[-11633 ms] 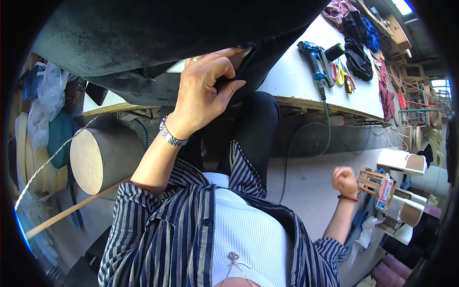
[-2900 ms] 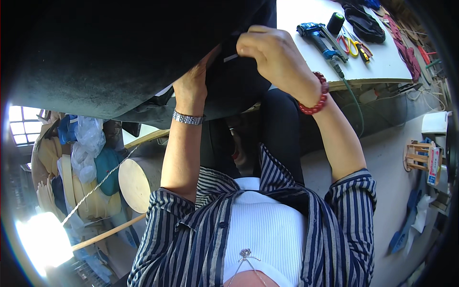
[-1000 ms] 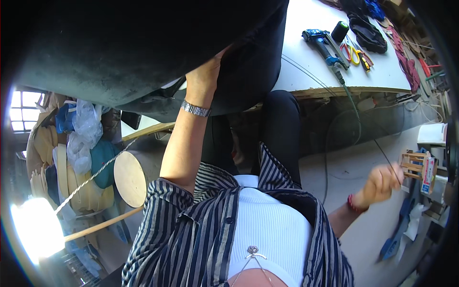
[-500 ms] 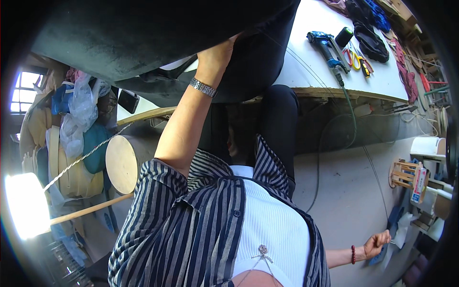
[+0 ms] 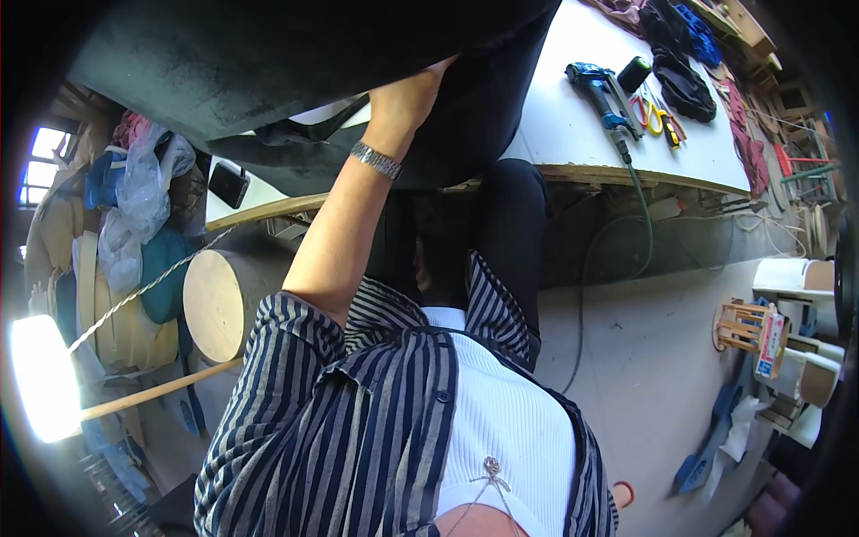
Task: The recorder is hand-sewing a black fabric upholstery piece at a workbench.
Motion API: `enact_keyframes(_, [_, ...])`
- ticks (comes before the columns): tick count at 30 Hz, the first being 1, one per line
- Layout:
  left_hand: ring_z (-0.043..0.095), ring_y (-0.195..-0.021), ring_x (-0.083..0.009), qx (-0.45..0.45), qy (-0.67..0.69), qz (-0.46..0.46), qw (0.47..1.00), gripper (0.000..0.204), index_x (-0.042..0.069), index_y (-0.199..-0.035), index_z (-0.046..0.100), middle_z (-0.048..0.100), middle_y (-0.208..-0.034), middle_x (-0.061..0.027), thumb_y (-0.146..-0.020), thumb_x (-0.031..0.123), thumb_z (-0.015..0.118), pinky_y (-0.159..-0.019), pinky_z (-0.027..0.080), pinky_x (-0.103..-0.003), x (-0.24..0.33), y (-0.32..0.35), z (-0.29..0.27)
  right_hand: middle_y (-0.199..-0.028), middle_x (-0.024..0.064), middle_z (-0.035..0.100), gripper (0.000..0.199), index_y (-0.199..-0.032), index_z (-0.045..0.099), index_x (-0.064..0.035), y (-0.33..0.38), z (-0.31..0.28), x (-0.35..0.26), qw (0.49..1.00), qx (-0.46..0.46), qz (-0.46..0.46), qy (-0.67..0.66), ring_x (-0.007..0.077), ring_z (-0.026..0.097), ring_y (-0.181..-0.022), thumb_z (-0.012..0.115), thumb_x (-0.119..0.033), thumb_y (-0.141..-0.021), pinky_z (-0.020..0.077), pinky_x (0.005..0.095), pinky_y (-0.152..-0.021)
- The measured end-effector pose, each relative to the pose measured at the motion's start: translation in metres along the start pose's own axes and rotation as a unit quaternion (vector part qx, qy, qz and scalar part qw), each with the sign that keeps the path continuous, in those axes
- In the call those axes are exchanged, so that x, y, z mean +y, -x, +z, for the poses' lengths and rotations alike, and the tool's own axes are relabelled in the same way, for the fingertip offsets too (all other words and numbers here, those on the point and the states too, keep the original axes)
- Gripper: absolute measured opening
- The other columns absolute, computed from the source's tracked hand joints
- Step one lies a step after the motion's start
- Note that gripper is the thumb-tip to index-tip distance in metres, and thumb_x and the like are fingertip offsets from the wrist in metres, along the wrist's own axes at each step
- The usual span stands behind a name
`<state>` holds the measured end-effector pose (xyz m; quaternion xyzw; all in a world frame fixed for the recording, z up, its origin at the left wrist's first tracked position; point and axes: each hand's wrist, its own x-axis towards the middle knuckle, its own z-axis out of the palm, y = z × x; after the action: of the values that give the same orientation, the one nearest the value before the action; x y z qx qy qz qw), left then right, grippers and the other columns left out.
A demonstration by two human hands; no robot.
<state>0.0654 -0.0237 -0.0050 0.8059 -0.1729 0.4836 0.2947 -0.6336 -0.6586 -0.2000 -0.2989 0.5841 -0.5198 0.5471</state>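
I see big dark fabric-covered piece (image 5: pixel 295 63) overhanging white tabletop (image 5: pixel 573 125) edge; my left hand (image 5: pixel 407 98) grips its underside fabric; right hand out of view; risk: one-handed hold slips, piece sags off edge.

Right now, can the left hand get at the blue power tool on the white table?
Probably not without letting go. The left hand is pressed up against the dark upholstered piece, while the blue power tool lies well off to the right on the white table, though nothing blocks the tabletop between.
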Motion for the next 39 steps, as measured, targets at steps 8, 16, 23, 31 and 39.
enact_keyframes(8, [0.058,-0.069,-0.0247,-0.036,-0.017,0.005,0.999,0.030,0.007,-0.102,0.068,0.066,-0.079,-0.0082,-0.076,0.019,0.077,-0.070,0.044,-0.035,0.064,0.012,-0.053,-0.095,0.0210,0.066,0.024,-0.100,0.062,0.0019,0.061,0.062,0.097,0.734,0.116,-0.347,0.572,0.0372,0.063,-0.084,0.051,-0.018,-0.091,0.0493,0.0457,-0.074])
enact_keyframes(16, [0.055,-0.059,-0.0250,-0.131,-0.012,-0.056,0.990,0.033,0.010,-0.108,0.067,0.066,-0.076,-0.0105,-0.078,0.020,0.076,-0.063,0.043,-0.036,0.081,0.002,-0.031,-0.092,0.0127,0.067,0.019,-0.102,0.062,0.0031,0.309,0.378,0.095,0.835,-0.351,-0.364,0.217,0.0213,0.064,-0.081,0.052,0.005,-0.086,0.0526,0.0306,-0.074])
enact_keyframes(23, [0.054,-0.091,-0.0305,-0.091,-0.215,0.046,0.971,0.064,0.016,-0.120,0.059,0.064,-0.098,-0.0103,-0.066,0.039,0.084,-0.084,0.039,-0.042,0.080,0.014,-0.037,-0.088,0.0143,0.059,0.009,-0.082,0.055,-0.0009,0.504,0.469,0.085,0.603,-0.609,-0.495,0.140,0.0345,0.058,-0.086,0.056,0.007,-0.078,0.0477,0.0404,-0.073])
enact_keyframes(31, [0.064,-0.082,-0.0307,-0.181,-0.123,-0.024,0.975,0.069,0.002,-0.111,0.057,0.066,-0.091,-0.0178,-0.064,0.044,0.085,-0.078,0.050,-0.038,0.068,0.005,-0.043,-0.085,0.0123,0.063,0.013,-0.084,0.057,0.0041,0.559,0.480,0.077,0.628,-0.662,-0.408,0.020,0.0235,0.063,-0.073,0.053,0.016,-0.079,0.0492,0.0284,-0.066])
enact_keyframes(39, [0.066,-0.076,-0.0364,-0.210,-0.009,-0.020,0.977,0.069,0.000,-0.112,0.061,0.069,-0.092,-0.0165,-0.065,0.046,0.084,-0.071,0.053,-0.036,0.059,-0.004,-0.055,-0.080,0.0095,0.062,0.009,-0.085,0.059,0.0041,0.576,0.461,0.063,0.617,-0.720,-0.317,0.020,0.0150,0.062,-0.069,0.056,0.013,-0.085,0.0492,0.0239,-0.064])
